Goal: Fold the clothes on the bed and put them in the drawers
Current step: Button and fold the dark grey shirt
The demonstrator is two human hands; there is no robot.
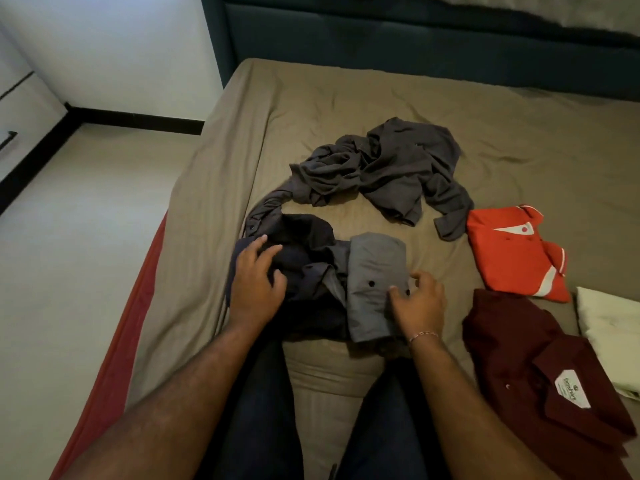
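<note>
1. The right hand [417, 304], lower centre of the frame, is lying with its fingers loosely spread and slightly bent on the lower right edge of the light grey woven button-up garment [375, 285]; it is pressing more than gripping, and nothing is pinched that can be seen.
2. The left hand [256, 284], just left of centre, is resting with fingers splayed wide on the dark navy soft crumpled garment [308, 271], which is touching the grey piece's left edge.
3. The grey piece is lying as a narrow folded panel, its long axis running from the lower frame toward the upper frame, directly under and left of the right fingers; the right hand is the nearer one, so the next fold probably belongs to it.
4. The grey cloth is looking smooth and thin, with two small dark buttons; the navy one is looking thicker and bunched.
5. Further up, at centre frame, a charcoal long-sleeved wrinkled shirt [381, 168] is sprawling unfolded.
6. At the right, a folded orange-red polo with white trim [512, 254] is sitting above a loosely folded maroon collared shirt with a white label [540, 368].
7. All are lying on the taupe sheeted bed [450, 109]; no open drawer is showing.
</note>
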